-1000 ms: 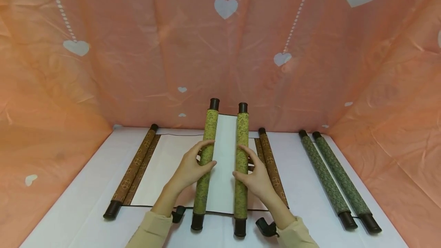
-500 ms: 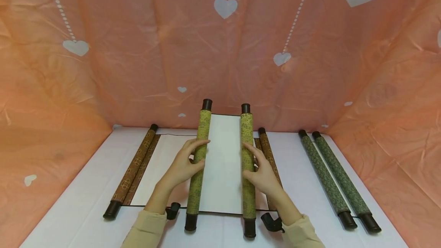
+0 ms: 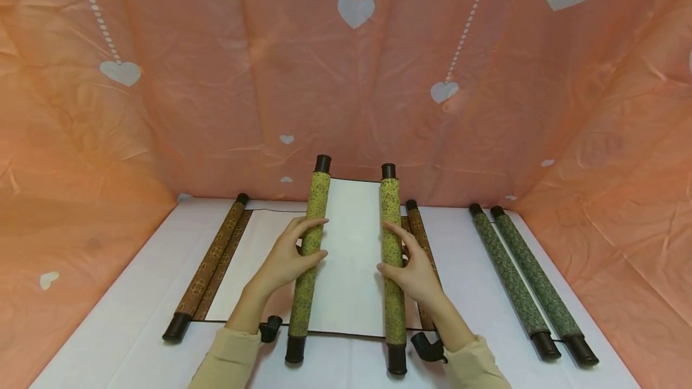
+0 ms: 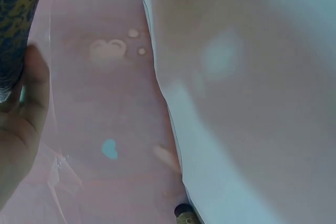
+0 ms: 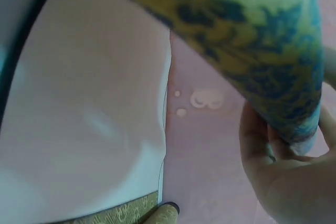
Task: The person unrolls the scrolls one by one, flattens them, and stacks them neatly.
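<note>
A yellow-green patterned hanging scroll is held up, partly unrolled, with white paper [image 3: 351, 257] stretched between its two rolls. My left hand [image 3: 283, 260] grips the left roll [image 3: 304, 293] at mid-length, thumb and fingers curled around it. On the other side, my right hand [image 3: 413, 272] holds the right roll [image 3: 395, 311] the same way. Both rolls have dark end knobs and lean away from me. In the left wrist view only the edge of a patterned roll [image 4: 18, 14] shows; the right wrist view has the other roll [image 5: 252, 51] close up.
Beneath lies a brown scroll [image 3: 211, 263], spread open on the white table [image 3: 124, 305]. A dark green scroll [image 3: 508, 275], nearly rolled up, lies at the right. Pink cloth [image 3: 216, 107] with hearts surrounds the table. Black devices [image 3: 427, 348] sit at both wrists.
My hands have drawn apart, left roll going left and right roll going right. More white paper shows between them. The movement is slight over the last half second; the brown and green scrolls stay put.
</note>
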Demonstrator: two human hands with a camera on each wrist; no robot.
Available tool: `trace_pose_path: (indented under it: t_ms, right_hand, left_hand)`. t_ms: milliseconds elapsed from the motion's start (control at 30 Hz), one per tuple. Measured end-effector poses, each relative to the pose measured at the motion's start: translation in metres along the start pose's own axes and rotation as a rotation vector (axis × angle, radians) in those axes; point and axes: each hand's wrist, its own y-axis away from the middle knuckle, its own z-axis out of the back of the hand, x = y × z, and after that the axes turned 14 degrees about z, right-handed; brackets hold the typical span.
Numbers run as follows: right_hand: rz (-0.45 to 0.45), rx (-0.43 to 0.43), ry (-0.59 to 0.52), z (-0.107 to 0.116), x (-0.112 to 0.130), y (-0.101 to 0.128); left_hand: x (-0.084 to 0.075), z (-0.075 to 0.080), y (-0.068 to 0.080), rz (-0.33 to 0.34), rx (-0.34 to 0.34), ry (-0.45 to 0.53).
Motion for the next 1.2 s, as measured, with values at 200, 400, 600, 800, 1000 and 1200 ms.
trace_pose_path:
  t_ms: [200, 400, 600, 800, 1000, 1200]
  right_hand:
    - [0.019, -0.017, -0.050, 0.006, -0.002, -0.001]
    - [0.018, 0.007, -0.056, 0.013, -0.003, -0.002]
    - [0.018, 0.018, -0.049, 0.020, -0.001, -0.003]
    - [0.012, 0.013, -0.034, 0.021, 0.000, -0.003]
    - [0.039, 0.003, -0.042, 0.018, -0.002, -0.002]
    - [0.051, -0.009, -0.026, 0.024, -0.004, -0.003]
  left_hand:
    - [0.000, 0.004, 0.000, 0.046, 0.013, 0.046]
    - [0.002, 0.010, 0.001, 0.058, 0.006, 0.031]
    - [0.005, 0.015, 0.002, 0.043, 0.008, 0.014]
    - [0.006, 0.016, 0.001, 0.037, -0.003, 0.000]
    - [0.006, 0.015, 0.000, 0.043, -0.042, -0.012]
    - [0.005, 0.020, 0.000, 0.024, -0.054, -0.008]
